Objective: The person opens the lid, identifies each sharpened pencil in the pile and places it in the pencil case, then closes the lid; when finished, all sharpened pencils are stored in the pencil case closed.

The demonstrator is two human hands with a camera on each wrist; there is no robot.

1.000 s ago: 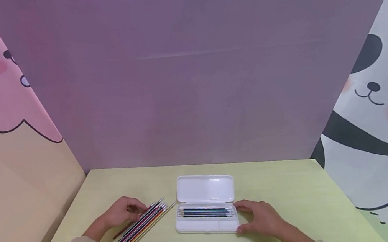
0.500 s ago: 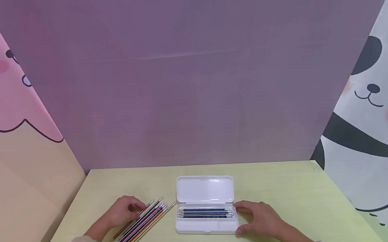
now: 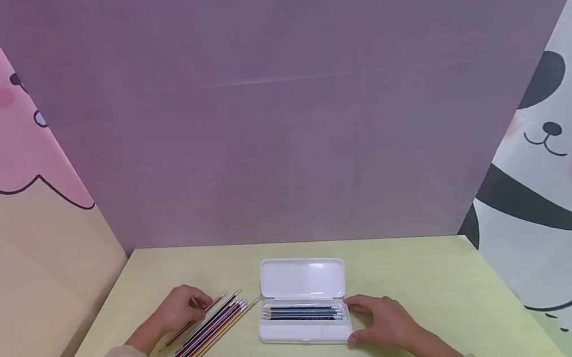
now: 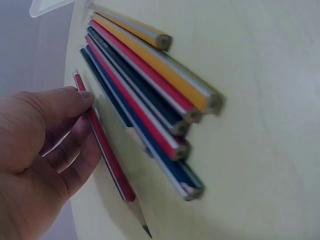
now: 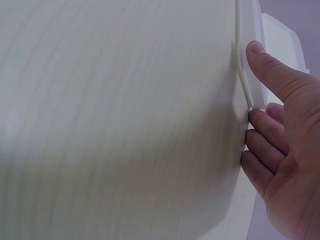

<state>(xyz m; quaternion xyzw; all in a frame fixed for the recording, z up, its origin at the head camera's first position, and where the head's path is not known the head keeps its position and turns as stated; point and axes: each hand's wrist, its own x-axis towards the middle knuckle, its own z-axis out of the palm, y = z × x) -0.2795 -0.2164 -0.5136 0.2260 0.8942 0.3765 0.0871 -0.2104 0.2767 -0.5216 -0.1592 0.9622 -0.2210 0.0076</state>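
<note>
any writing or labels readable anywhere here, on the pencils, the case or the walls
None can be read.
Pencils: no lettering shows on them.
Pencil case: plain white, no label.
Walls: only cartoon drawings, a pink animal and a panda, no words.

The pale yellow-green counter [image 3: 428, 291] carries an open white pencil case [image 3: 303, 307] and, left of it, loose pencils [image 3: 209, 330].
</note>
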